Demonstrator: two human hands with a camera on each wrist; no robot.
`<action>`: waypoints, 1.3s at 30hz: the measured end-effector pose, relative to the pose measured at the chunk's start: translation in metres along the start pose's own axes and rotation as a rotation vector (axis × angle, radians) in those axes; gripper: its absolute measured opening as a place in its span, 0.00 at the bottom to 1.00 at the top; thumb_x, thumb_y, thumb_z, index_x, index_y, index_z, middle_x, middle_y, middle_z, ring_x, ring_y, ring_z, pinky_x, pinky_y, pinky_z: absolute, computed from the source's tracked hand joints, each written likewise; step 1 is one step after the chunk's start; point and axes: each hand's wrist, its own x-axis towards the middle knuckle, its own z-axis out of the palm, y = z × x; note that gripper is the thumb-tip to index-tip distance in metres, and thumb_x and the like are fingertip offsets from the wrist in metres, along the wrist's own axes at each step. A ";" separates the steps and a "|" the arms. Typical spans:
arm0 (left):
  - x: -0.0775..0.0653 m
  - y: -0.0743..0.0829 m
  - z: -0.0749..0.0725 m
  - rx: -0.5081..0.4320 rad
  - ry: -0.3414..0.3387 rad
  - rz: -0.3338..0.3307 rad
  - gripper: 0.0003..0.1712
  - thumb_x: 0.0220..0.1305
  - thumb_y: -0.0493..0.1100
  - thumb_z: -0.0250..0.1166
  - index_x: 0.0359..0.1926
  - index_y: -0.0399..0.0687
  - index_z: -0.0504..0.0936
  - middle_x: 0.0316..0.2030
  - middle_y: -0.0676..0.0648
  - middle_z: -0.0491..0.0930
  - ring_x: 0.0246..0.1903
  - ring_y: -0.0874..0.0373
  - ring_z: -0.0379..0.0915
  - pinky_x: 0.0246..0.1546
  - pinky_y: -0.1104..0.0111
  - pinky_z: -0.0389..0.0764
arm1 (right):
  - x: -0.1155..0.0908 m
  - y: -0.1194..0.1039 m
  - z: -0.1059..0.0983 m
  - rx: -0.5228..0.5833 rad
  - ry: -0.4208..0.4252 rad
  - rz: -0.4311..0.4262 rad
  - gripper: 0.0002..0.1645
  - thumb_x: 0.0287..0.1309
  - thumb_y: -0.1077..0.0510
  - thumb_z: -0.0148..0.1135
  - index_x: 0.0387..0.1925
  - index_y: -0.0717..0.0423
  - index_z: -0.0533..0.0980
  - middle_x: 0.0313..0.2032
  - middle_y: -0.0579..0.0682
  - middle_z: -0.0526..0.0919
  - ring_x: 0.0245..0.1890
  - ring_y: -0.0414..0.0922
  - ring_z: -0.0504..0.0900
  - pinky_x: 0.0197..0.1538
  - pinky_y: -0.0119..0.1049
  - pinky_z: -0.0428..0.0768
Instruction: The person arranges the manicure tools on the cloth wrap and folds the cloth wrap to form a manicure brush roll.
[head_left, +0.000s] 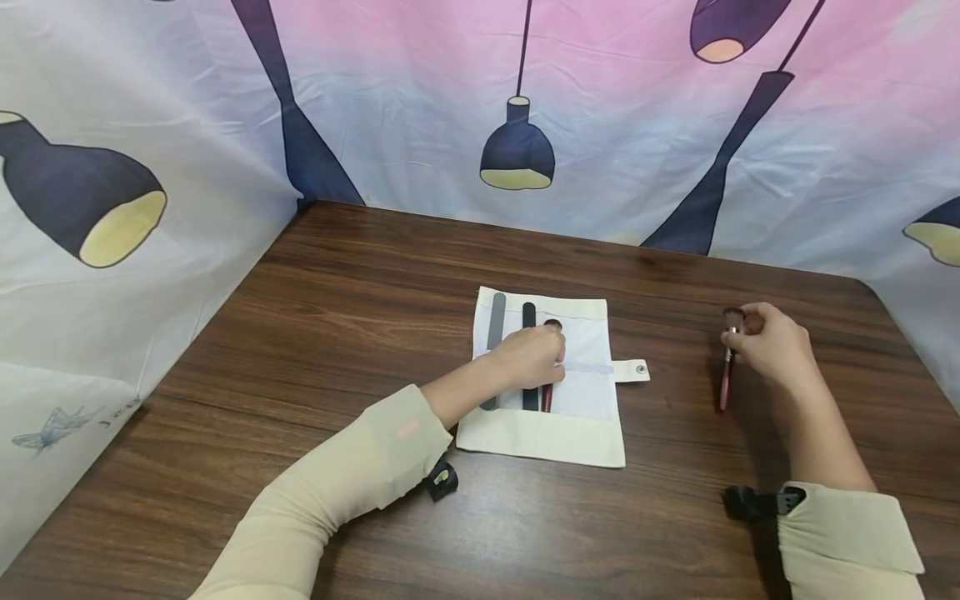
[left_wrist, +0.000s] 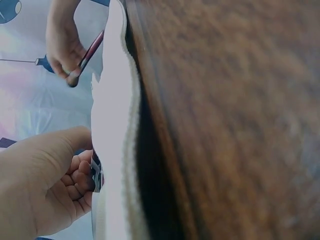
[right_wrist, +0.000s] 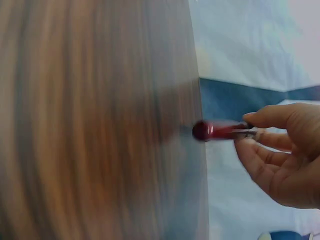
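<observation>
At the centre of the head frame, we have a cream fabric brush roll [head_left: 540, 442] unfolded on the brown wood-grain worktop [head_left: 337, 317], w/ a snap tab [head_left: 627, 371] sticking out from its R edge. Our L hand [head_left: 525, 360] is over the middle of it, fingers curled in narrow on a red-handled makeup brush [head_left: 547, 400]; bristles show above the knuckles, handle below, running down to the roll's bottom flap. Just left of it we see a black nail file [head_left: 530, 400], then a grey nail file [head_left: 497, 321], both partly hidden by hand & wrist.

Mid-right of the same frame, our R hand [head_left: 776, 343] pinches a 2nd red-handled makeup brush [head_left: 726, 382] btwn thumb & fingers, near the ferrule: bristles up, handle toward the frame's bottom, well apart from the roll. In the R wrist view, the handle's rounded end is approx. mid-frame. In the L wrist view, that brush is upper left, tilted; the roll's pale edge hides most of what our L fingers hold.

Black strap [head_left: 761, 503] on R wrist, lower right; backdrop [head_left: 420, 108] w/ printed lamps across the top.
</observation>
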 end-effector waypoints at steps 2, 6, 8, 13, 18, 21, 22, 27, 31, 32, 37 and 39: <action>0.000 0.000 0.000 -0.001 0.003 0.000 0.07 0.55 0.39 0.62 0.33 0.41 0.82 0.34 0.49 0.76 0.30 0.61 0.70 0.30 0.72 0.73 | 0.002 -0.008 0.003 0.073 0.048 0.010 0.36 0.62 0.53 0.53 0.61 0.74 0.56 0.44 0.67 0.72 0.25 0.44 0.83 0.28 0.37 0.77; 0.000 -0.001 0.001 -0.004 0.003 0.002 0.06 0.54 0.39 0.62 0.32 0.41 0.82 0.33 0.50 0.76 0.29 0.61 0.70 0.30 0.72 0.72 | 0.005 -0.020 0.008 0.237 0.116 0.035 0.37 0.62 0.52 0.53 0.64 0.70 0.53 0.44 0.60 0.70 0.23 0.32 0.79 0.30 0.31 0.79; 0.000 -0.001 0.000 -0.009 0.003 0.005 0.06 0.55 0.39 0.62 0.33 0.41 0.82 0.33 0.49 0.76 0.29 0.61 0.70 0.30 0.72 0.72 | 0.007 -0.025 0.011 0.319 0.140 0.047 0.38 0.62 0.52 0.53 0.65 0.67 0.53 0.42 0.55 0.68 0.25 0.29 0.76 0.31 0.30 0.79; 0.000 -0.002 -0.001 -0.017 0.001 0.003 0.07 0.55 0.39 0.62 0.33 0.41 0.81 0.34 0.49 0.76 0.29 0.61 0.70 0.30 0.72 0.72 | 0.015 -0.039 0.019 0.566 0.168 0.050 0.31 0.61 0.57 0.55 0.62 0.62 0.56 0.37 0.47 0.65 0.32 0.31 0.72 0.34 0.29 0.79; 0.000 -0.002 -0.001 -0.023 -0.008 -0.006 0.07 0.56 0.40 0.61 0.34 0.41 0.80 0.34 0.49 0.76 0.29 0.61 0.70 0.31 0.72 0.72 | 0.023 -0.055 0.031 0.804 0.167 0.011 0.17 0.58 0.65 0.56 0.47 0.51 0.63 0.37 0.49 0.67 0.31 0.33 0.76 0.33 0.27 0.78; 0.000 -0.002 -0.001 -0.027 -0.013 -0.011 0.07 0.56 0.40 0.61 0.34 0.41 0.80 0.34 0.49 0.76 0.29 0.61 0.70 0.31 0.72 0.72 | 0.026 -0.066 0.038 0.806 0.145 -0.016 0.15 0.59 0.65 0.56 0.44 0.50 0.63 0.38 0.50 0.68 0.31 0.34 0.77 0.35 0.28 0.78; 0.000 -0.001 -0.001 -0.029 -0.014 -0.012 0.07 0.56 0.40 0.61 0.34 0.41 0.80 0.34 0.50 0.76 0.29 0.61 0.70 0.32 0.72 0.72 | 0.027 -0.069 0.040 0.799 0.136 -0.025 0.14 0.59 0.65 0.56 0.44 0.51 0.63 0.38 0.50 0.68 0.32 0.34 0.78 0.36 0.28 0.78; -0.001 0.000 -0.002 -0.036 -0.015 -0.014 0.07 0.55 0.39 0.61 0.34 0.40 0.80 0.33 0.50 0.75 0.29 0.61 0.69 0.31 0.72 0.72 | 0.032 -0.085 0.051 0.780 0.080 -0.049 0.15 0.59 0.66 0.55 0.45 0.57 0.61 0.38 0.52 0.68 0.32 0.36 0.78 0.39 0.30 0.78; -0.001 0.000 -0.002 -0.038 -0.012 -0.011 0.07 0.55 0.39 0.61 0.34 0.40 0.80 0.33 0.50 0.76 0.29 0.60 0.70 0.31 0.72 0.72 | 0.035 -0.093 0.058 0.770 0.016 -0.061 0.16 0.60 0.65 0.54 0.46 0.61 0.59 0.40 0.53 0.67 0.30 0.36 0.80 0.40 0.33 0.78; -0.001 0.000 -0.002 -0.039 -0.011 -0.012 0.07 0.55 0.38 0.61 0.34 0.40 0.80 0.33 0.49 0.76 0.29 0.60 0.70 0.31 0.72 0.72 | 0.036 -0.095 0.060 0.766 -0.002 -0.067 0.17 0.60 0.65 0.54 0.47 0.62 0.59 0.40 0.53 0.67 0.30 0.37 0.80 0.40 0.33 0.79; -0.002 0.000 -0.002 -0.041 -0.007 -0.016 0.06 0.55 0.39 0.61 0.33 0.40 0.80 0.33 0.50 0.76 0.30 0.60 0.70 0.32 0.71 0.73 | 0.038 -0.100 0.066 0.707 -0.068 -0.089 0.20 0.62 0.63 0.54 0.50 0.67 0.58 0.41 0.56 0.68 0.29 0.37 0.81 0.40 0.35 0.79; -0.002 -0.001 -0.002 -0.044 -0.004 -0.015 0.05 0.54 0.38 0.62 0.31 0.41 0.80 0.31 0.50 0.75 0.29 0.60 0.70 0.31 0.71 0.72 | 0.039 -0.102 0.068 0.678 -0.088 -0.096 0.22 0.62 0.63 0.54 0.52 0.68 0.58 0.40 0.57 0.69 0.29 0.38 0.81 0.40 0.36 0.79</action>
